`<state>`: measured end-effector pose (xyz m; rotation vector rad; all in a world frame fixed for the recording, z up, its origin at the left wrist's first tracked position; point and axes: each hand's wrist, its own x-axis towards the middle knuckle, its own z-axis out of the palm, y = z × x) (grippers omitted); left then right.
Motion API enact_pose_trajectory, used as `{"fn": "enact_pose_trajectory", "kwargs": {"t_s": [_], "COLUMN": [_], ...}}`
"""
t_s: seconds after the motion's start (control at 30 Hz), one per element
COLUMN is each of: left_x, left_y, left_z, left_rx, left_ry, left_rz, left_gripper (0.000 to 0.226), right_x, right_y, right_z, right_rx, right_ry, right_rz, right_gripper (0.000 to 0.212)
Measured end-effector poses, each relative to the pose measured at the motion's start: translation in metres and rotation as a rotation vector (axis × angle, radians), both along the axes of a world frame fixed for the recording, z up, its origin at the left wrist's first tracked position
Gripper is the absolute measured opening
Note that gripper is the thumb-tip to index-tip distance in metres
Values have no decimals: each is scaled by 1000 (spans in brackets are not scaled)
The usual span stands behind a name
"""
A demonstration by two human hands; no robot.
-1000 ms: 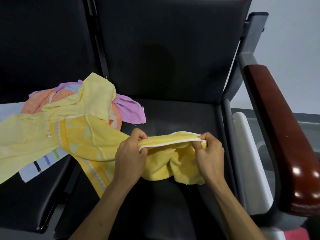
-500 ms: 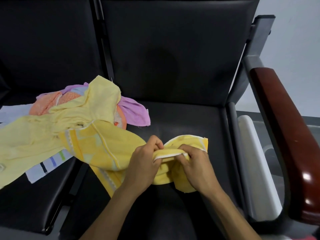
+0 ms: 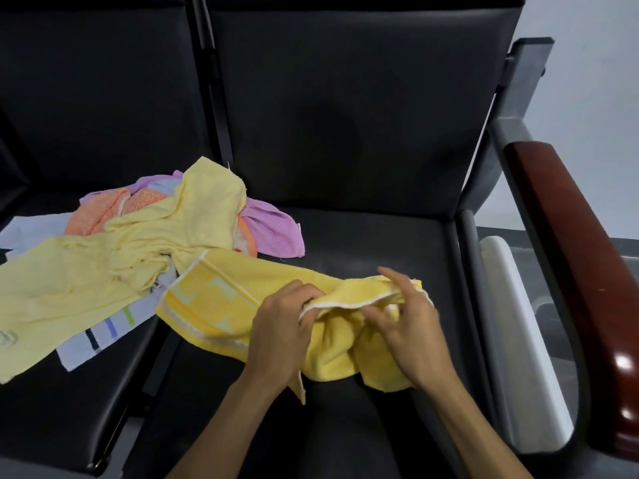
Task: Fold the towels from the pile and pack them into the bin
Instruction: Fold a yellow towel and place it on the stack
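My left hand [image 3: 280, 326] pinches the white hem of the yellow towel [image 3: 221, 299] on the seat [image 3: 363, 236]. My right hand [image 3: 408, 323] is loose, fingers spread. The towel looks soft and floppy; I'd grab corners. The pile [image 3: 145, 229] sits at ten o'clock.

A bright yellow terry towel [image 3: 221, 299] lies across the near part of the right black padded seat [image 3: 373, 243], its left end reaching the heap of pale yellow, orange, pink and striped towels [image 3: 145, 236] that sits on the left black padded seat [image 3: 52, 392]. Right of the right seat stands a dark red wooden armrest [image 3: 570, 257], with a white plastic bin [image 3: 518, 323] between them.
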<state>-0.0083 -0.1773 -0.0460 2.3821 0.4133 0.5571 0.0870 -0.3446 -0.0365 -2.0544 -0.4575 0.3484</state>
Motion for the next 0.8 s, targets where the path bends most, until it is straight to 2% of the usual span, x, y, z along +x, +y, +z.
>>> {"fn": "enact_pose_trajectory", "kwargs": {"t_s": [0.03, 0.07, 0.1, 0.13, 0.2, 0.23, 0.3, 0.4, 0.53, 0.6, 0.67, 0.73, 0.77, 0.8], "left_x": [0, 0, 0, 1, 2, 2, 1, 1, 0, -1, 0, 0, 0, 1], "left_y": [-3, -5, -7, -8, -10, -10, -10, -9, -3, 3, 4, 1, -1, -3], "left_z": [0, 0, 0, 1, 0, 0, -1, -1, 3, 6, 10, 14, 15, 15], "left_rx": [-15, -23, -26, -34, -63, -75, -87, -110, -35, -58, -112, -165, -199, -235], "left_ry": [19, 29, 32, 30, 30, 37, 66, 118, 65, 4, -34, -34, -19, 2], "left_rz": [-38, -72, -100, -115, -108, -90, -45, 79, 205, 230, 186, 94, 59, 35], "left_gripper": [13, 11, 9, 7, 1, 3, 9, 22, 16, 12, 9, 9, 8, 7], "right_x": [-3, -8, -11, -12, -10, -8, -4, -4, -2, 1, 1, -2, -3, -6], "right_y": [3, 6, 7, 8, 8, 6, 3, 2, -1, -2, -2, 1, 2, 5], "right_z": [-1, -1, -3, -6, -7, -9, -11, -8, -7, -6, -4, -4, -5, -6], "right_rx": [-14, -25, -44, -48, -48, -60, -90, -140, -174, -188, -142, -57, -42, -32], "right_ry": [28, 45, 27, -10, -84, -108, -126, -117, -125, -125, -92, -28, 0, 4], "right_rz": [109, 198, 252, 264, 215, 171, 60, -73, -172, -181, -131, -10, 57, 111], "right_gripper": [62, 68, 65, 52, 13, 9, 19, 22, 25, 21, 4, 37, 48, 51]}}
